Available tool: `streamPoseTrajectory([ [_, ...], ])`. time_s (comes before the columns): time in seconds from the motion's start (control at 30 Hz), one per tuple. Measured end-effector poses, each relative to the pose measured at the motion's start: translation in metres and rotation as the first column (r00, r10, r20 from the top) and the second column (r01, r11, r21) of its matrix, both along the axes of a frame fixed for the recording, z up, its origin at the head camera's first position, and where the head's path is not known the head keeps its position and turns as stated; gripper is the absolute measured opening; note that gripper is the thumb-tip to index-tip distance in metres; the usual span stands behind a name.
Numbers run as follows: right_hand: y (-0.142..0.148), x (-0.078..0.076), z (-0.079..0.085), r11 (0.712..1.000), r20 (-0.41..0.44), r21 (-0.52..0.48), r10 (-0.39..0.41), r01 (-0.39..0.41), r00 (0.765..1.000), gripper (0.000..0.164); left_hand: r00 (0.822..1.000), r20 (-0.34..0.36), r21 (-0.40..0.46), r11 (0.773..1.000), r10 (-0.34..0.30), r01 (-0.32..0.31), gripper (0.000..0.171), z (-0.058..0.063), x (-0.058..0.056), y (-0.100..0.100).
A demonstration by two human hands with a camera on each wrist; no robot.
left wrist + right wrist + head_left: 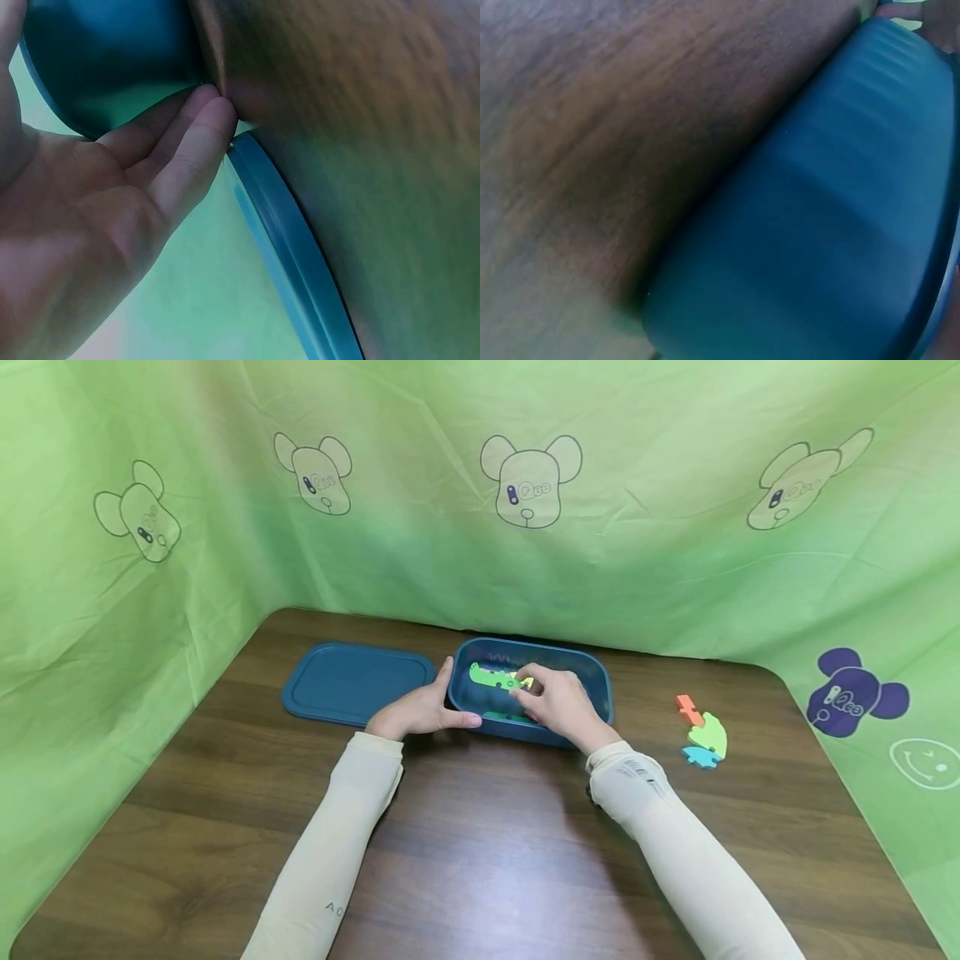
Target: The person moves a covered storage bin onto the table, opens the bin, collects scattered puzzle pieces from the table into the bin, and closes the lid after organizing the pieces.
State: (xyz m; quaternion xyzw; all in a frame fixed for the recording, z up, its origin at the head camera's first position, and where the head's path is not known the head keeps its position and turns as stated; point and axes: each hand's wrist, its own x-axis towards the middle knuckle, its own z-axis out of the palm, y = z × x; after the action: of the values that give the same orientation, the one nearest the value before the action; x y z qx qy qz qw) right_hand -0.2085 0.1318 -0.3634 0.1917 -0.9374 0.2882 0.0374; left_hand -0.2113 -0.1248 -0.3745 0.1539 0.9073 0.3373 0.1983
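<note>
On the table stands a dark blue plastic box (592, 668). Against its left end rests my left hand (423, 706), fingers extended along the side wall and thumb along the front. The left wrist view shows those fingertips low on the box wall (112, 45). Inside the box, my right hand (562, 697) reaches down with curled fingers and pinches a green-and-yellow puzzle piece (525, 681). A green crocodile-shaped part (487, 676) extends left from it. Another green piece (506, 717) shows by the front wall. In the right wrist view, the box's outer wall (802, 225) hides the fingertips.
Left of the box lies its blue lid (360, 681), flat on the brown wooden table (480, 852). To the right are an orange piece (687, 710), a light green piece (708, 735) and a blue piece (701, 757). A green curtain (420, 552) encloses the back and sides.
</note>
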Motion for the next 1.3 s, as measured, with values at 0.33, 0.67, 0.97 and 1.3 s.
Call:
streamPoseTrajectory([
  [0.33, -0.004, -0.001, -0.004, 0.999, 0.01, 0.052, -0.017, 0.016, 1.0, 0.024, 1.0, 0.001, 0.0, 1.0, -0.001, 0.001, 0.126, -0.001, 0.0, 0.0],
  [0.67, -0.006, -0.001, -0.006, 0.997, 0.011, 0.07, -0.027, 0.026, 1.0, 0.024, 1.0, -0.007, -0.004, 1.0, -0.005, 0.005, 0.125, 0.0, 0.0, 0.001],
  [0.97, -0.009, -0.004, -0.003, 0.993, 0.077, 0.12, -0.009, 0.0, 0.997, 0.025, 1.0, 0.008, 0.006, 1.0, -0.002, 0.002, 0.124, -0.001, 0.001, 0.001],
  [1.3, -0.014, -0.012, -0.001, 0.976, 0.162, 0.218, -0.048, 0.011, 0.986, 0.024, 1.0, -0.002, 0.007, 1.0, 0.004, -0.004, 0.124, 0.0, 0.001, 0.001],
])
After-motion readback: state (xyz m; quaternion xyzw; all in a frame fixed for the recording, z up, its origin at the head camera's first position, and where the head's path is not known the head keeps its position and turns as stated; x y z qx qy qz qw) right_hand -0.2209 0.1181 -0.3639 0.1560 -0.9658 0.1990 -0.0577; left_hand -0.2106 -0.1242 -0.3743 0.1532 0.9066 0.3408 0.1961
